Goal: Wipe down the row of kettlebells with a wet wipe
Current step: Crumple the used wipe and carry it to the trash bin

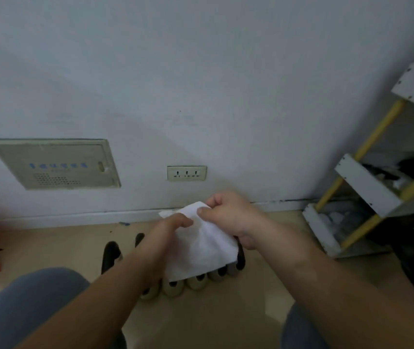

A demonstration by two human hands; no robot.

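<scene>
Nearest are two knees in blue-grey trousers [32, 306], with both forearms reaching out over them. The left hand [170, 226] pinches the top edge of a white, soft, square wet wipe [200, 253]. The right hand [231, 215] pinches the same edge just beside it, its fingers [203, 211] curled on the sheet. The wipe hangs limp and spread between them, in the air above the floor.

It looks light and floppy, probably damp enough to cling, so it is likely best bunched into the palm before rubbing.

Under it, on the beige tiled floor [213, 318], stands the row of pale rounded kettlebells with black handles [174, 288], partly hidden by the wipe and arms. These are probably heavy and rigid; steady one by its handle and wipe round the body.

Beyond is a grey-white wall [200, 84] with a cream socket plate [186, 173].
</scene>
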